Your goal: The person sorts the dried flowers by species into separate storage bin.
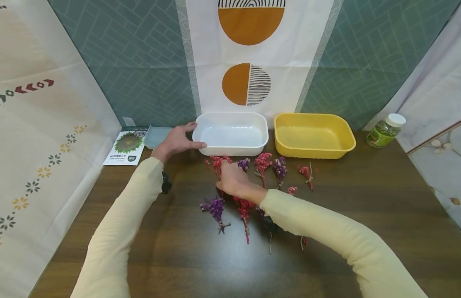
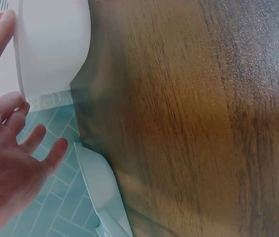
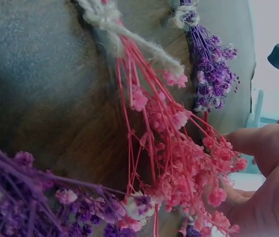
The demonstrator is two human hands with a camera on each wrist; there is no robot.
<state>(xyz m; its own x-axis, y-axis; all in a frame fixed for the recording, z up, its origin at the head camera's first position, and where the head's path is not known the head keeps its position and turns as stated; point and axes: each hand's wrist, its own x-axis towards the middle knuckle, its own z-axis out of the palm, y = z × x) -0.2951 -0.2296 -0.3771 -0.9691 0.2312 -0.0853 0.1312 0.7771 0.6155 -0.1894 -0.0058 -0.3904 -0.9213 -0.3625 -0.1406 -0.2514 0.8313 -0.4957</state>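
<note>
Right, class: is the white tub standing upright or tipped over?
Upright: in the head view, the white tub stands with its open side up, so we see down into it.

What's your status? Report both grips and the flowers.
Left grip touching white tub, left end. Right grip at red flower bunch, hold unclear. Right sleeve hiding part of other bunches.

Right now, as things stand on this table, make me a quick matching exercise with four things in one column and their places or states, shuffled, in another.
Column one:
1. left hand
2. right hand
3. jar
4. yellow tub

Column two:
A. between the white tub and the jar
B. among the flower bunches
C. at the white tub's left end
D. topped by a white lid

Pairs: 1-C, 2-B, 3-D, 4-A.
</note>
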